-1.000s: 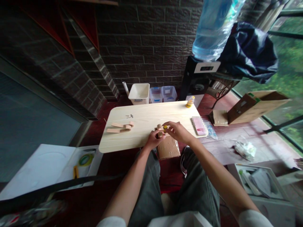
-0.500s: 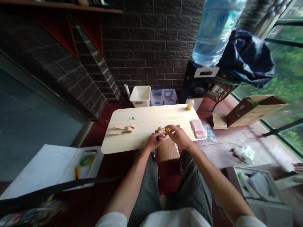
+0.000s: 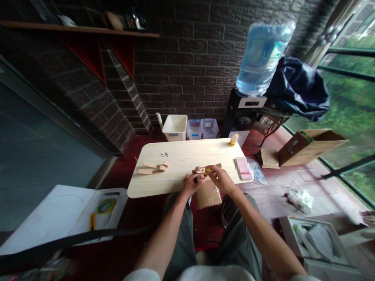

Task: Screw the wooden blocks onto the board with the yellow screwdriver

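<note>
At the table's (image 3: 181,156) near edge, the left hand (image 3: 190,185) grips a wood block (image 3: 200,178); the right hand (image 3: 221,181) pinches a little yellow tool (image 3: 207,171).

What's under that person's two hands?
Brown cardboard shows past the near edge of the table, with a pale wooden piece farther in. The left hand and right hand cover whatever lies directly beneath.

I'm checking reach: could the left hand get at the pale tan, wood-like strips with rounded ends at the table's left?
Probably yes; only pale wooden tabletop shows between the left hand and the strips, though that hand looks busy holding a small brown block.
</note>
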`<state>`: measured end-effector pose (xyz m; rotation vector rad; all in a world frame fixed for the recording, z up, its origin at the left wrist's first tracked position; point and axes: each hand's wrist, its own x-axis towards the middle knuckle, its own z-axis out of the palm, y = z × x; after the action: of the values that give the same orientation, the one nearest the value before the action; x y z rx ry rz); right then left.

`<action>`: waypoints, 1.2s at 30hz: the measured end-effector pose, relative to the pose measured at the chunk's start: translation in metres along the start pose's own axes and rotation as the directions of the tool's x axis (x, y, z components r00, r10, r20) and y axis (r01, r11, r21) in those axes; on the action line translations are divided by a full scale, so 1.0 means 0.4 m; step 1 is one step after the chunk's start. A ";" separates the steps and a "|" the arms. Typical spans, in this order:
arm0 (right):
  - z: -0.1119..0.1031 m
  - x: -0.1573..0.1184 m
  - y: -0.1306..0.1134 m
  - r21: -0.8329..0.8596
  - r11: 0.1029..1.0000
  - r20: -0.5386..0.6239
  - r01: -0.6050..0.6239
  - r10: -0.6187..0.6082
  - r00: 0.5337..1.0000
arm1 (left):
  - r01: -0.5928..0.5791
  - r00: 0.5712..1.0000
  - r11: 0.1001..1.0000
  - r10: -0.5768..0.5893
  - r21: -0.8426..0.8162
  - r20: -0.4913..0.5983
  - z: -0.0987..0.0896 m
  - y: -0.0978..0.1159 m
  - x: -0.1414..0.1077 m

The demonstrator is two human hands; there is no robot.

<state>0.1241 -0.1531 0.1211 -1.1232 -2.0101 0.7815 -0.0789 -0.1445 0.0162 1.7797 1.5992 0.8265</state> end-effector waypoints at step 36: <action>0.023 0.001 0.000 -0.058 0.998 -0.031 0.028 -0.030 0.999 | 0.010 0.999 0.999 -0.008 -0.050 0.048 -0.007 -0.005 0.008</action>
<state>0.1167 -0.1541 0.1158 -1.1297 -2.0297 0.6906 -0.0819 -0.1409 0.0167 1.7433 1.5414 0.8064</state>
